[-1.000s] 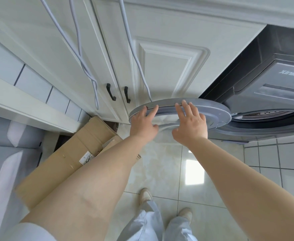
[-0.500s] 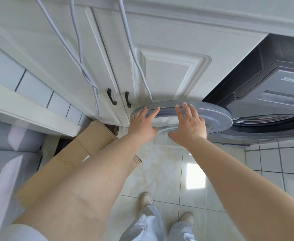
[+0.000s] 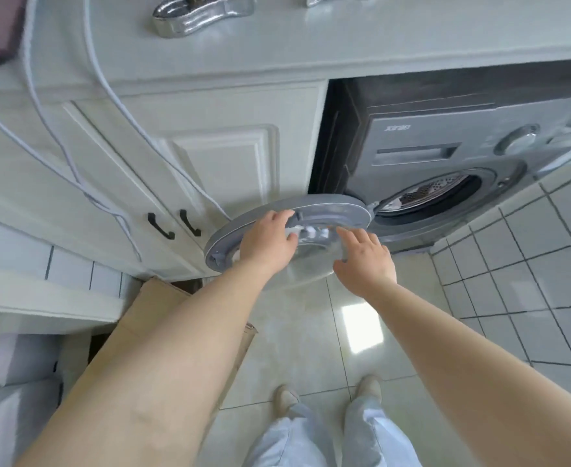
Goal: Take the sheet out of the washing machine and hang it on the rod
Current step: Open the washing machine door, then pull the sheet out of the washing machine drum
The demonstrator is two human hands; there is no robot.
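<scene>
A grey front-loading washing machine (image 3: 446,136) sits under the white counter at the right. Its round door (image 3: 338,210) is swung wide to the left. My left hand (image 3: 267,241) rests on the door's inner rim, fingers curled over the edge. My right hand (image 3: 365,261) hovers just off the door's glass bowl, fingers apart, holding nothing. The drum opening (image 3: 429,193) shows perforated metal and a little pale cloth inside; the sheet is mostly hidden. No rod is in view.
White cabinet doors (image 3: 223,163) with black handles stand behind the open door. Grey cables (image 3: 109,89) hang down over them. A cardboard box (image 3: 156,305) leans by my left arm. My feet (image 3: 324,396) stand on glossy floor tiles. A chrome tap (image 3: 203,11) lies on the counter.
The view has tilted up and shows more of the machine front and drum. The door has swung further open to the left. My right hand has come off the door's rim.
</scene>
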